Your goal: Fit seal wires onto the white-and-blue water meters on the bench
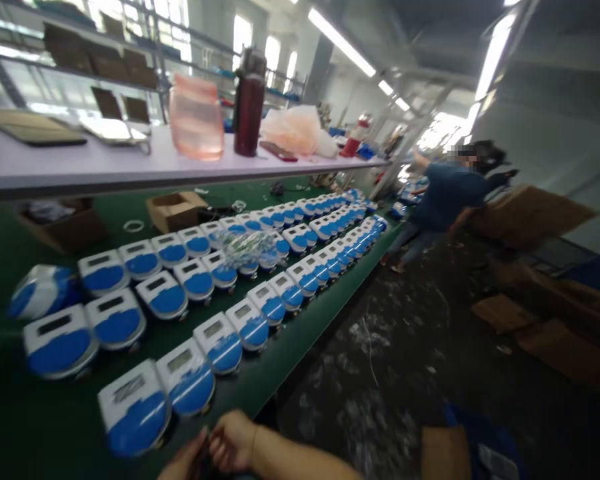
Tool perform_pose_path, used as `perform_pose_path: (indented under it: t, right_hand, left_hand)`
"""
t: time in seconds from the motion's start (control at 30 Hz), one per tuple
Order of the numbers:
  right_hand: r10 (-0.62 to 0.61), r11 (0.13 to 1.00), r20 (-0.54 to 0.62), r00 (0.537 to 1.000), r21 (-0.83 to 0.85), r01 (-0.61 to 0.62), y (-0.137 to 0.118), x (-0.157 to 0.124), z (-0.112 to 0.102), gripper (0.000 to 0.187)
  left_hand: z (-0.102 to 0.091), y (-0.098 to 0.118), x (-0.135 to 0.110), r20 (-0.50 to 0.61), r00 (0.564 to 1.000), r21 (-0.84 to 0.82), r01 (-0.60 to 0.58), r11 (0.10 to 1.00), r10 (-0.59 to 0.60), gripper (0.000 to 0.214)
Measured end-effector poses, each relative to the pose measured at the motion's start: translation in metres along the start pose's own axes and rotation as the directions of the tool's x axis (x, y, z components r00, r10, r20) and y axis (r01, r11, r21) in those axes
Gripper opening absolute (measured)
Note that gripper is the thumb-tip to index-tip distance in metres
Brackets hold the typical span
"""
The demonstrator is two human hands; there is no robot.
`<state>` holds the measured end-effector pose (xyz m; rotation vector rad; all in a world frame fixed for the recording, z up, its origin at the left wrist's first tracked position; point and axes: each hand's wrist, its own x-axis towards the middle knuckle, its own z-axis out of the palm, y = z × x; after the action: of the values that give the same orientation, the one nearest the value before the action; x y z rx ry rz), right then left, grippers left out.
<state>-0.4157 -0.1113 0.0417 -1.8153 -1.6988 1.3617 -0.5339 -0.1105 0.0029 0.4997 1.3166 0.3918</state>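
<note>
At the bottom edge of the view my right hand [233, 440] is closed, its fingers curled in a pinch. Close against it is my left hand [186, 460], partly cut off by the frame, with its fingers pressed together. Something small and dark lies between the two hands; blur and the fingers hide what it is. Just beyond them, on the green bench, sits the nearest blue-and-white meter [136, 407] with a small display window. Another such meter [186, 377] stands beside it. Neither hand visibly touches them.
Rows of similar meters run along the green bench [300, 347], with a clear plastic bag [247, 248] on some. A white shelf [145, 160] above carries a dark red flask [250, 103]. A person [440, 193] stands in the aisle near cardboard [535, 213].
</note>
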Motion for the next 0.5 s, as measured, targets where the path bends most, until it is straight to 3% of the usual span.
perform_pose_path:
  t: [0.03,0.1,0.2,0.27,0.33,0.4,0.5]
  right_hand:
    - [0.018,1.000,0.035,0.999,-0.003,-0.018,0.004,0.001,0.009,0.030]
    - [-0.010,0.983,-0.001,1.000,-0.183,0.010,0.011,-0.001,0.021,0.034]
    - [-0.142,0.885,-0.005,0.990,-0.448,0.125,0.018,-0.009,0.024,0.022]
    - [-0.165,0.839,0.028,0.986,-0.521,0.155,0.020,-0.011,0.022,0.022]
    - [-0.117,0.889,0.030,0.993,-0.442,0.118,0.022,-0.010,0.021,0.023]
    - [-0.021,0.977,0.045,0.999,-0.211,0.030,0.023,-0.004,0.023,0.024]
    - [0.117,0.982,0.186,0.975,0.121,-0.141,0.023,0.009,0.025,0.030]
  left_hand:
    - [-0.009,-0.011,-0.002,-0.023,0.999,-0.083,0.037,0.996,-0.039,0.025]
    - [-0.019,-0.022,-0.005,-0.051,0.995,-0.262,0.067,0.963,-0.084,0.031]
    - [-0.019,-0.021,-0.002,-0.094,0.989,-0.417,0.068,0.906,-0.118,0.034]
    - [-0.017,-0.018,-0.001,-0.090,0.989,-0.469,0.065,0.881,-0.121,0.031]
    - [-0.016,-0.018,0.000,-0.082,0.991,-0.498,0.055,0.866,-0.109,0.030]
    - [-0.016,-0.021,-0.001,-0.068,0.994,-0.501,0.043,0.864,-0.089,0.030]
    - [-0.017,-0.026,0.000,-0.047,0.998,-0.475,0.024,0.880,-0.052,0.032]
